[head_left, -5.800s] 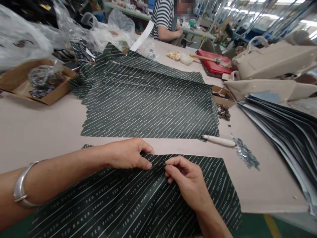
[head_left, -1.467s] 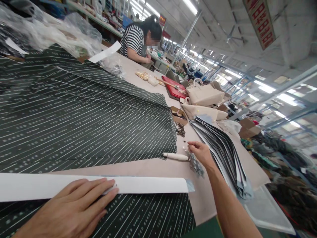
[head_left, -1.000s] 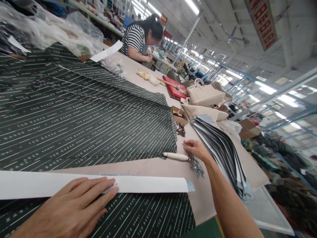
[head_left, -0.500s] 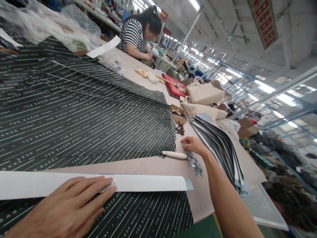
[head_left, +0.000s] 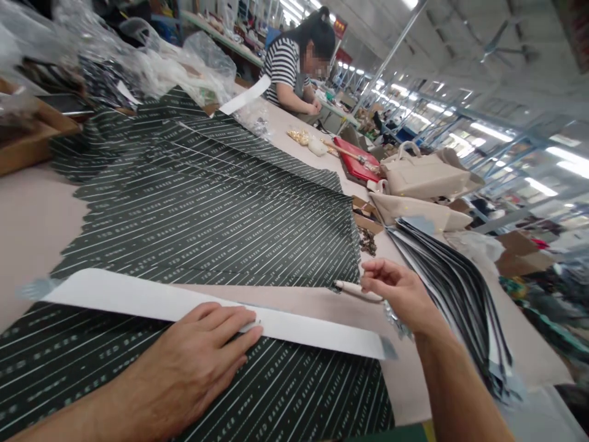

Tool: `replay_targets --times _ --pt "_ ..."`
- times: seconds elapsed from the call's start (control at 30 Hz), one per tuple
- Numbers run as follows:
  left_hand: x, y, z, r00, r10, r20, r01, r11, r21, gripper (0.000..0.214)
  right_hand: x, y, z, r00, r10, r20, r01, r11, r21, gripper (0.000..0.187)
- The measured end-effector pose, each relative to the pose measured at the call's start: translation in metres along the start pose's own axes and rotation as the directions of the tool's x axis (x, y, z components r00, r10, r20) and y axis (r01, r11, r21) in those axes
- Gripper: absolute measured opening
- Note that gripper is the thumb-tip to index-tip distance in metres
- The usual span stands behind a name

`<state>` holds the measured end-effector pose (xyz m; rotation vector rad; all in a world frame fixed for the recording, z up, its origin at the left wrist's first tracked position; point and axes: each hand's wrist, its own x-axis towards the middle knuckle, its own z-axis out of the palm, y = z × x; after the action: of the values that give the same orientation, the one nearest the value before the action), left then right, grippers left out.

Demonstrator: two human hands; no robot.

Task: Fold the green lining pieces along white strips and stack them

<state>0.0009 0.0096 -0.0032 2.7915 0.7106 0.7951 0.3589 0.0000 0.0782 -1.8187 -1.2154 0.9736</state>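
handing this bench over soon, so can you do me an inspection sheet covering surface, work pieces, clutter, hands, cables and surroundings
Surface: pale table, with a large dark striped sheet across its middle.
Job's things: long white strip along the far edge of the near striped sheet; white-handled tool and small metal pieces on the right.
Clutter: plastic bags and cardboard box, left; beige bag, red item and stacked dark strips, right.
Hands: left hand flat on the white strip; right hand close by the tool, fingers curled, contents unclear.
Cables: nothing seen.
Surroundings: co-worker beyond the table; ceiling lights lit.
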Motion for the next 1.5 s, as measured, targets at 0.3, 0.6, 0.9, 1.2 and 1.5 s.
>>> replay_targets --times 0.3,0.6,0.9,1.2,1.5 --pt "0.001 0.001 -0.007 0.983 -0.008 0.185 0.013 1.0 -0.024 0.025 -0.036 -0.034 0.12 0.928 -0.078 0.364 0.119 0.989 -0.091 0.013" --pt "-0.004 0.0 -0.004 0.982 0.002 0.187 0.004 0.999 -0.032 0.027 -0.028 -0.037 0.155 0.885 -0.066 0.461 0.214 0.937 -0.277 0.027" --pt "-0.004 0.001 -0.004 0.985 0.006 0.173 -0.004 1.0 -0.011 0.024 -0.022 -0.047 0.161 0.882 -0.022 0.472 0.272 0.839 -0.47 0.027" --pt "-0.003 0.002 -0.007 0.983 0.011 0.184 -0.015 1.0 0.019 0.03 -0.02 -0.05 0.158 0.847 -0.051 0.529 0.347 0.807 -0.477 0.026" --pt "-0.009 0.002 0.005 0.996 0.008 0.086 -0.009 1.0 0.02 0.033 -0.009 0.027 0.05 0.932 -0.363 0.006 0.252 0.636 -0.73 0.038"
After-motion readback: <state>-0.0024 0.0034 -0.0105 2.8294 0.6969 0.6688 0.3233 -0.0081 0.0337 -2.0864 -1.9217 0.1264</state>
